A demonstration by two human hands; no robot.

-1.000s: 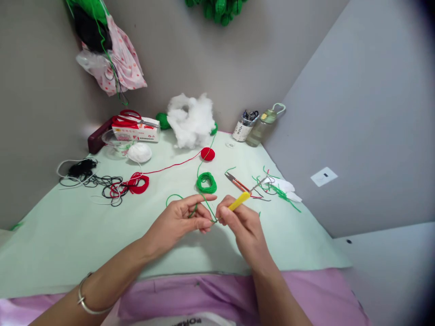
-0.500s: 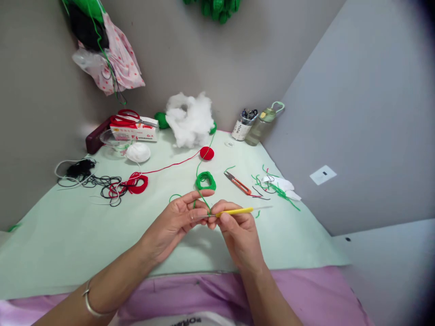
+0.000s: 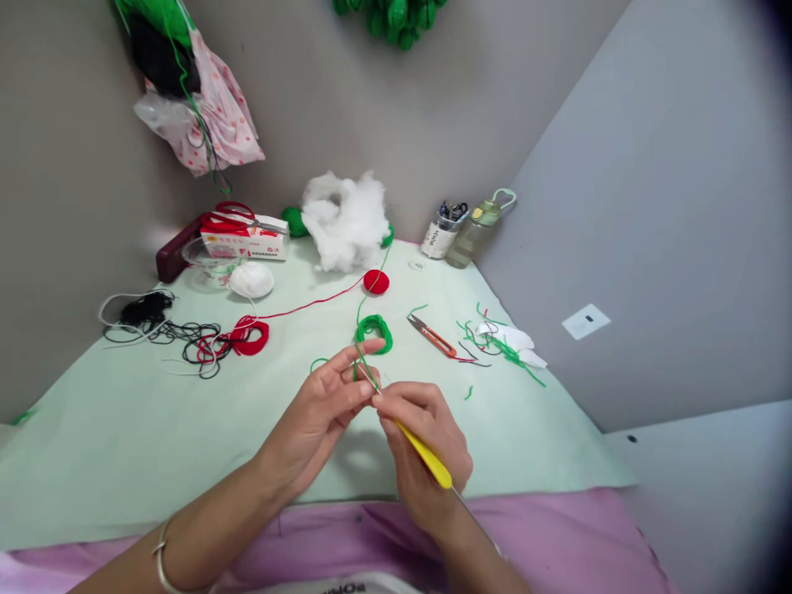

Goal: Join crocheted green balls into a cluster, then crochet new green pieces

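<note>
My left hand (image 3: 322, 412) pinches a strand of green yarn (image 3: 365, 367) between thumb and fingers, just above the table. My right hand (image 3: 424, 450) touches it from the right and grips a yellow-handled crochet hook (image 3: 426, 454); the handle points down toward me and the metal tip sits at the pinched yarn. The strand runs back to a small coil of green yarn (image 3: 374, 332) lying on the pale green table cover (image 3: 154, 429).
Orange thread snips (image 3: 433, 336) and green yarn scraps (image 3: 504, 345) lie to the right. Red yarn (image 3: 247, 337), black cord (image 3: 167, 326), a red disc (image 3: 376, 281), white stuffing (image 3: 346, 219), a box with red scissors (image 3: 244, 231), a jar (image 3: 440, 231) and a bottle (image 3: 473, 231) stand behind.
My right hand turned the crochet hook round: the yellow handle pointed up and right, then sideways, and now points down toward me. My left hand kept its pinch on the green yarn.
</note>
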